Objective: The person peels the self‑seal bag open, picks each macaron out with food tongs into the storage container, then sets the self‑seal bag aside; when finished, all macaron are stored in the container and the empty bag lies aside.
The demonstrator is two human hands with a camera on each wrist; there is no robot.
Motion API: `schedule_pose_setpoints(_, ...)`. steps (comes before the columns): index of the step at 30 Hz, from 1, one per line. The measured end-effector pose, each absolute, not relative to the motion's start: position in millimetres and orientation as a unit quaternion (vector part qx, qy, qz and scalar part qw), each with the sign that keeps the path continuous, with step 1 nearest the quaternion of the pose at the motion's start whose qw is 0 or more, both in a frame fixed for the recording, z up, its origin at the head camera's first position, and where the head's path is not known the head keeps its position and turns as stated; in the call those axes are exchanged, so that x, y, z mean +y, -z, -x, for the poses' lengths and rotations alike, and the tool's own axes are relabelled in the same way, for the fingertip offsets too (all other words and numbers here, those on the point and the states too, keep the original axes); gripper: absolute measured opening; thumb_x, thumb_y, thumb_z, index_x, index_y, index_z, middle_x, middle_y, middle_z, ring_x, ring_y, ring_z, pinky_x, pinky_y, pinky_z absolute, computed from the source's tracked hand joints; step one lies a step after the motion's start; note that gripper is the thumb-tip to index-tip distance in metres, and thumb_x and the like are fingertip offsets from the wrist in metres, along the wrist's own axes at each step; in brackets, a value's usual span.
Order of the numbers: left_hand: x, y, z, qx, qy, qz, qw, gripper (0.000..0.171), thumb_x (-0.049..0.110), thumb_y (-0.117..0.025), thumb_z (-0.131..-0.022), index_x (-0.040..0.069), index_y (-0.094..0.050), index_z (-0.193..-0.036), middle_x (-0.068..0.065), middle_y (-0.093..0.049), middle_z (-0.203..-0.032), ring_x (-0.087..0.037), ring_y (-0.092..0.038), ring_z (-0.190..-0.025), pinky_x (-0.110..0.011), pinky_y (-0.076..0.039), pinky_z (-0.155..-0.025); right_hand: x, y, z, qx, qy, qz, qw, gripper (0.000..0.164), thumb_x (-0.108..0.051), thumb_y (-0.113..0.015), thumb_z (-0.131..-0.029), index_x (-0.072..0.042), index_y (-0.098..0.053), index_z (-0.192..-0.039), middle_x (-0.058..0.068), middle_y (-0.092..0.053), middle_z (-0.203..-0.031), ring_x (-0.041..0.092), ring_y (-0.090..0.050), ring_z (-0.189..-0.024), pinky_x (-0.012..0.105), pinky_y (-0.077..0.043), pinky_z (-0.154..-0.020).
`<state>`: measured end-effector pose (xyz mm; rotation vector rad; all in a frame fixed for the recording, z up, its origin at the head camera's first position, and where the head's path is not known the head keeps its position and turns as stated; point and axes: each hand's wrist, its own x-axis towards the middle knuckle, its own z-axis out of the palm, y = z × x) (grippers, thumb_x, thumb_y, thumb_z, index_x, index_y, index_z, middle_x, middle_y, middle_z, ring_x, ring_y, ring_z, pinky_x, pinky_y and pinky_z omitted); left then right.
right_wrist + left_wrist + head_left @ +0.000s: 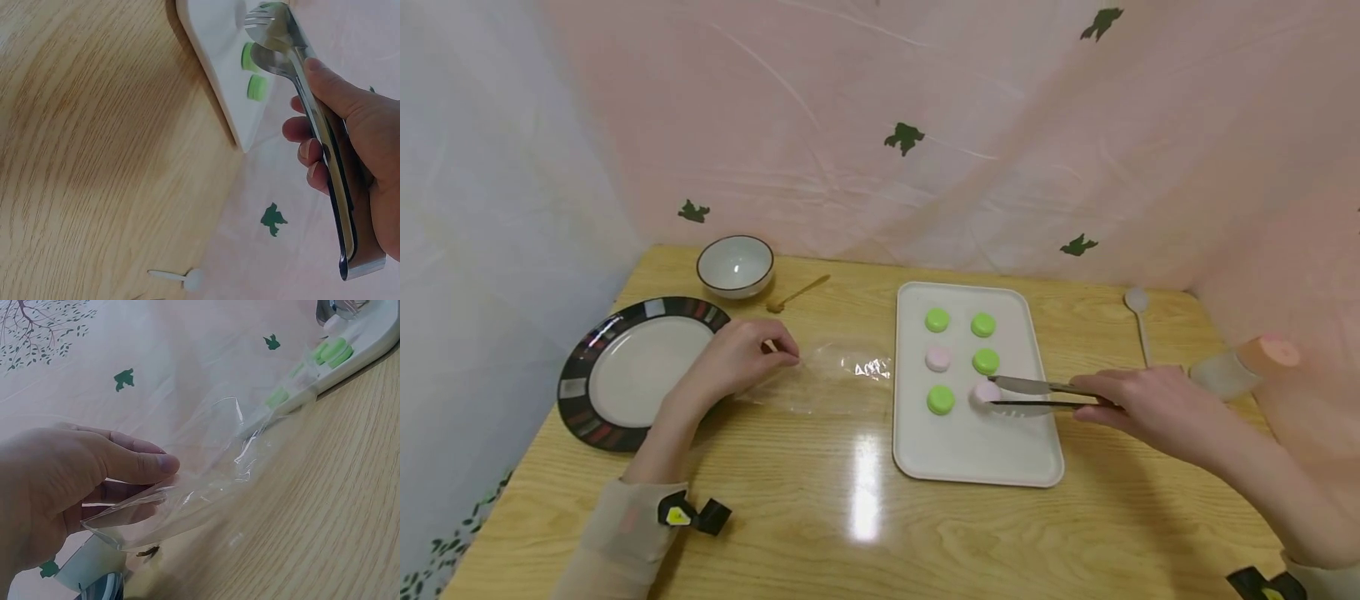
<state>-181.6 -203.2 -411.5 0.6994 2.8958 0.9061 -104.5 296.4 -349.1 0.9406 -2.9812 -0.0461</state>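
My left hand [741, 358] pinches the edge of a clear plastic bag [206, 494] between thumb and fingers. The bag stretches from there across the wood toward the tray. In my right hand [1157, 408] is a pair of metal tongs [1030, 385], one end spoon-shaped and the other slotted like a fork. The tong tips lie on both sides of a pink macaron [983, 392]; whether they squeeze it I cannot tell. It is on or just over a white tray [977, 454], beside several green macarons [941, 400] and another pink macaron [937, 358].
A plate with a dark patterned rim [580, 417] stands left, partly behind my left forearm. Behind it are a white bowl [735, 271] and a small golden spoon [805, 290]. At right lie a pale spoon [1138, 302] and a jar with an orange-pink top [1270, 354].
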Motion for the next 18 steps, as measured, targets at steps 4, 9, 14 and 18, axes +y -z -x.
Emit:
schedule_pose_setpoints(4,-203.1,410.6,181.1,0.931,-0.291,-0.220,0.015,0.004,0.028,-0.073,-0.082,0.025,-0.070,-0.082,0.013,-0.067,-0.079,-0.005,-0.061,-0.075,-0.028,-0.048,-0.068,296.8,351.7,105.2,-0.953,0.023,-0.301,-0.004,0.029,-0.047,-0.062,-0.086,-0.025,-0.068,-0.104,-0.016,-0.067,-0.084,-0.009,-0.044,-0.057,0.019,-0.037,-0.048)
schedule_pose_setpoints(9,-202.7,409.8,181.2,0.932,-0.290,-0.217,0.010,0.005,0.027,-0.073,-0.082,0.027,-0.069,-0.079,0.012,-0.067,-0.079,-0.005,-0.061,-0.075,-0.028,-0.048,-0.068,296.4,354.2,106.3,-0.955,0.028,-0.294,-0.012,0.031,-0.048,-0.061,-0.086,-0.024,-0.069,-0.105,-0.014,-0.069,-0.086,-0.008,-0.045,-0.058,0.020,-0.038,-0.049)
schedule_pose_setpoints(14,-203.0,409.8,181.4,0.932,-0.290,-0.216,0.007,0.005,0.027,-0.073,-0.082,0.028,-0.069,-0.080,0.013,-0.067,-0.079,-0.005,-0.061,-0.075,-0.028,-0.049,-0.068,296.8,357.5,107.8,-0.954,0.032,-0.298,-0.008,0.028,-0.046,-0.063,-0.085,-0.025,-0.069,-0.103,-0.017,-0.065,-0.080,-0.008,-0.040,-0.054,0.019,-0.034,-0.047)
schedule_pose_setpoints(18,-203.9,410.2,181.5,0.932,-0.291,-0.216,0.002,0.005,0.027,-0.074,-0.081,0.029,-0.069,-0.080,0.013,-0.067,-0.079,-0.005,-0.061,-0.075,-0.027,-0.049,-0.067,297.2,358.9,109.2,-0.953,0.031,-0.301,-0.012,0.026,-0.045,-0.063,-0.086,-0.026,-0.068,-0.102,-0.019,-0.062,-0.078,-0.007,-0.037,-0.053,0.018,-0.033,-0.047)
